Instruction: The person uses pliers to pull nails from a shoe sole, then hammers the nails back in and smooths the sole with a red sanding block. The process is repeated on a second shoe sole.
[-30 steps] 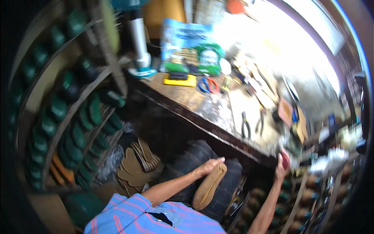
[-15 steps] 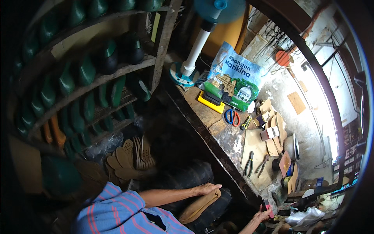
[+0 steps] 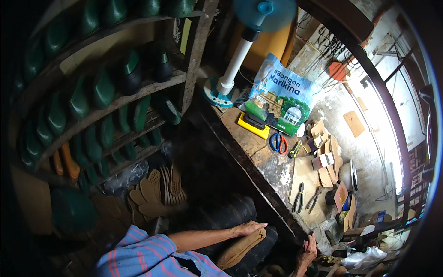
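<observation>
Over my lap, my left hand [image 3: 249, 227] lies along the upper edge of a tan shoe upper [image 3: 241, 249], a long folded piece that rests on my dark-trousered leg. The fingers point right, and the thumb is hidden. At the near end of the workbench [image 3: 272, 168], my right hand [image 3: 308, 253] is curled, its fingers upward. A small pink object [image 3: 305, 246] shows between the fingers; most of it is covered, so its kind is unclear.
On the bench lie pliers [image 3: 299, 197], pincers [image 3: 314, 199], scissors [image 3: 278, 143], a yellow cutter [image 3: 295, 149] and cardboard scraps [image 3: 327, 157]. A fan [image 3: 228, 78] stands at the far end. Shelves of green shoe lasts [image 3: 104, 85] rise left, above tan insoles [image 3: 150, 191].
My right hand has drawn slightly left, its fingers now curled upward around the pink object, which shows less. My left hand stays on the shoe upper. The whole view has shifted slightly.
</observation>
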### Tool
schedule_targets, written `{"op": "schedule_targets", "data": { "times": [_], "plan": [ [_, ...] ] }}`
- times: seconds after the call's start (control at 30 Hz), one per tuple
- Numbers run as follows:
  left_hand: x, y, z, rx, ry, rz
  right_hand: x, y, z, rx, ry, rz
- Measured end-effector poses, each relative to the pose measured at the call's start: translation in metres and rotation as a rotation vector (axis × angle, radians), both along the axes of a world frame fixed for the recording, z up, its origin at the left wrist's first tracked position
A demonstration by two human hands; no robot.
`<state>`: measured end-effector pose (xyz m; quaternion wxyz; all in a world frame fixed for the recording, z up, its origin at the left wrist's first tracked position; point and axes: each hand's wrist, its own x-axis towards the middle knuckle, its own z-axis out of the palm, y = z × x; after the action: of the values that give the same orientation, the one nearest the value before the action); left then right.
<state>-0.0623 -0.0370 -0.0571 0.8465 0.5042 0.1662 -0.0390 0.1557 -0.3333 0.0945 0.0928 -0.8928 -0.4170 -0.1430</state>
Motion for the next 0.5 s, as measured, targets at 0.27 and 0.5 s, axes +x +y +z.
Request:
{"op": "schedule_targets", "data": {
  "times": [0.27, 0.5],
  "plan": [
    [-0.008, 0.008, 0.016, 0.029, 0.007, -0.084, 0.072, -0.026, -0.013, 1.109, 0.563, -0.402],
    [-0.005, 0.005, 0.01, -0.006, -0.015, -0.073, 0.104, -0.068, -0.09, 2.018, 0.73, -0.786]
  ]
}}
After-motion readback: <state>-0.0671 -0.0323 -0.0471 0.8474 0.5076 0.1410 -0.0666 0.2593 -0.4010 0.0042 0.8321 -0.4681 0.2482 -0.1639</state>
